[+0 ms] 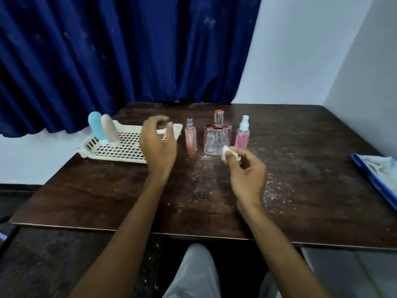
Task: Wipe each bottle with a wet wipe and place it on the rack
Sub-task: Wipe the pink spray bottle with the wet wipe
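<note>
I see my left hand (158, 143) raised in the middle of the frame, its fingers (170, 131) curled loosely apart and empty, hovering in front of the right end of the white rack (120, 149). My right hand (247, 168) sits lower right of centre, its fingertips pinched closed on a small crumpled wet wipe (226, 152). The rack lies at centre left on the dark table (107, 190), with a blue bottle (96, 125) and a beige bottle (109, 129) standing upright at its left end. To the right of the rack stand three more in a row: a slim pink spray bottle (190, 136), a square glass bottle (217, 136) with a red cap, and a pink spray bottle (243, 134) with a white nozzle. The wipe is just in front of the glass bottle's base.
</note>
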